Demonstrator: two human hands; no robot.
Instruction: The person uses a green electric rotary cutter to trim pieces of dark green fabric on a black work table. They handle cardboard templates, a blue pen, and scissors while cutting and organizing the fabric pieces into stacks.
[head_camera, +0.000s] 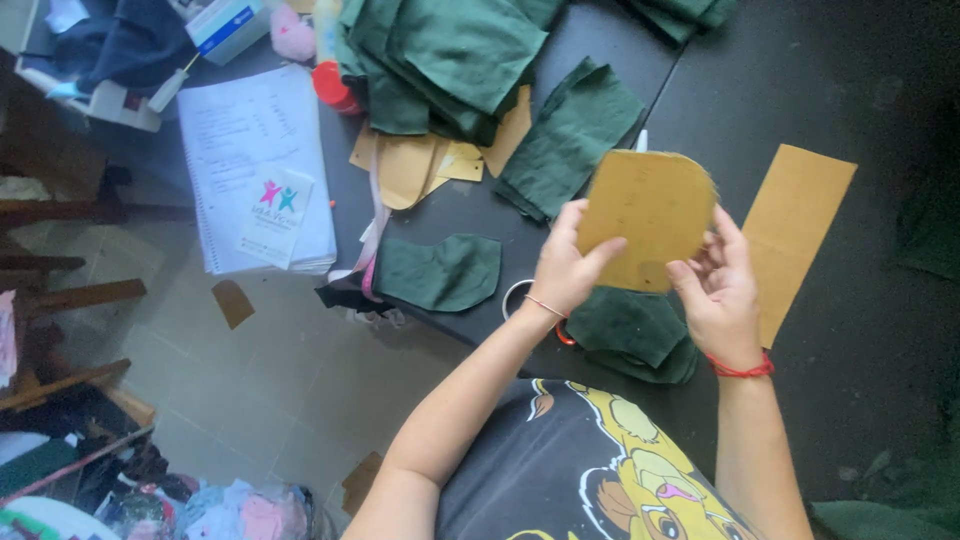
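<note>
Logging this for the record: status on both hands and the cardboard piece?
Left hand and right hand both gripping tan cardboard piece. Held above green cloth on dark table. Nothing blocking.

white-blue box (228, 25) top left, white leaflet (275, 215) on notebook (235, 130)

The cardboard template (645, 218) I hold is mustard brown. My left hand (566, 268) wears a thin orange-red bracelet; my right hand (722, 298) wears a red cord. Fabric pieces (438, 272) are dark green. The table (860, 300) is black. My shirt (560, 470) is black with a yellow cartoon print.
</note>
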